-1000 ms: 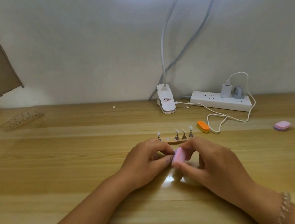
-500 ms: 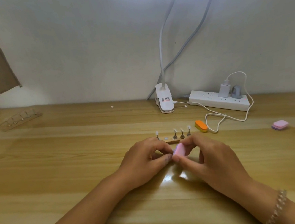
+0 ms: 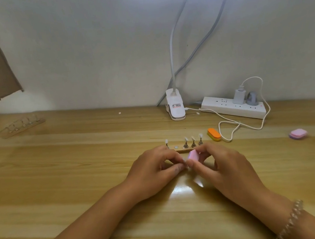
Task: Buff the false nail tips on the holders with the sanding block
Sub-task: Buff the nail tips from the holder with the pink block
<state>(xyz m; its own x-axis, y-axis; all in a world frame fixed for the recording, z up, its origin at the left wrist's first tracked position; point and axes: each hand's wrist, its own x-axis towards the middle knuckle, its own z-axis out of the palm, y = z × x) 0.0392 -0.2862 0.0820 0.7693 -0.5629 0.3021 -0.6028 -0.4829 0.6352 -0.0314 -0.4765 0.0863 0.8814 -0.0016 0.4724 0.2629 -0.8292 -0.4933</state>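
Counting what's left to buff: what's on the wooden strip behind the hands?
Four holders with nail tips stand upright on the wooden strip, with one bare round spot between them. The left hand hides its left end.
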